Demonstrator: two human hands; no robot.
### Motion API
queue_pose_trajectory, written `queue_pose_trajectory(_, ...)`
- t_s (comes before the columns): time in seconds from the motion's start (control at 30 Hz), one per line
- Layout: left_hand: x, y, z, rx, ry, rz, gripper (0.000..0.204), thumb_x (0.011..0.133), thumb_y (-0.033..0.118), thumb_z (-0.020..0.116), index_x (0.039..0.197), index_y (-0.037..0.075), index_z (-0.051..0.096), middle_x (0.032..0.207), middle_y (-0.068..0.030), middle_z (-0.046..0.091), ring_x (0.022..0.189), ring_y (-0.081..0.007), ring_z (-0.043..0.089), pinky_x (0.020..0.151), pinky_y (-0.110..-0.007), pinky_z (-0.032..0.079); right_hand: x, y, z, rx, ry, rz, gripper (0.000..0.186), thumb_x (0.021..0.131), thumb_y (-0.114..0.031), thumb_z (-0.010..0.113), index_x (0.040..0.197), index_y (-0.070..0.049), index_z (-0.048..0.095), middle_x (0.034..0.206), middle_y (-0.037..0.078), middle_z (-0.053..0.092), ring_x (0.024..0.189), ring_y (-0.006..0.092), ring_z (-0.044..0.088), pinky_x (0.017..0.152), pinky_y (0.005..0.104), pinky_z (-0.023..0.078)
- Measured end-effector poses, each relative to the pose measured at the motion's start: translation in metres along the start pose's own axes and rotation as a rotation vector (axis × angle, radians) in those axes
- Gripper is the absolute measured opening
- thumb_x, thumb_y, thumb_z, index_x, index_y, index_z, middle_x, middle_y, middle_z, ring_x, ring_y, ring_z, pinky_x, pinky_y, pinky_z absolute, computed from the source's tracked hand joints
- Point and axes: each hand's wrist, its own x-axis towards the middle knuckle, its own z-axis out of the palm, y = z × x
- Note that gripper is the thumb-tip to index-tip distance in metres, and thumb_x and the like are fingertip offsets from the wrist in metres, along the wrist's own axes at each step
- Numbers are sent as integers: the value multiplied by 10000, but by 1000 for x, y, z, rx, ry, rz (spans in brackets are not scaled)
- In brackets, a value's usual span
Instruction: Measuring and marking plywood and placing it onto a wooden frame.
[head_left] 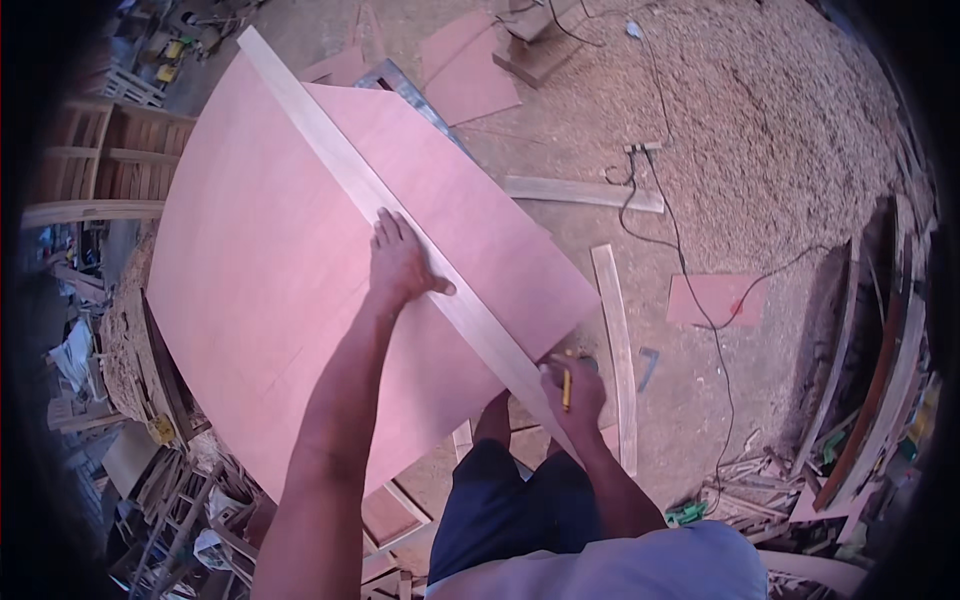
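Observation:
A large pinkish plywood sheet (270,260) lies before me. Across it, from the far left down to its near edge, runs a long pale wooden strip (330,145). My left hand (402,262) presses on the middle of this strip, fingers stretched forward over it and thumb out to the side. At the strip's near end, by the sheet's near right corner, my right hand (577,390) is closed round a yellow pencil (567,388). The pencil's tip cannot be made out.
Under the sheet's far edge shows a grey metal surface (400,88). Loose boards (615,340) and a small pink offcut (715,300) lie on the floor at right. A black cable (690,270) trails past sawdust (770,130). Scrap wood (180,510) piles up at near left.

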Motion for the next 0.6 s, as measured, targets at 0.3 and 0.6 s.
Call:
queue_pose_trajectory(0.3,-2,-12,-10,-51,-33,-14,1635,484,514,1069,1624,-209,145,1705,-460,125,1595,-584,234,1306,-578,276,176,-151,86,429,-203,-83,292,1060,-198,641,1280,-11,691,1055,158,792,968,330,791,855,393,601)
queue_pose_trajectory(0.6,9,-1,-12,-34,-112,-6,1628,526,543,1056,1636,-195,121,1715,-447,103,1613,-567,199,1321,-564,243,329,-210,207,435,-259,-187,329,1036,-243,612,1247,-27,743,1153,193,791,1041,303,792,926,402,605)
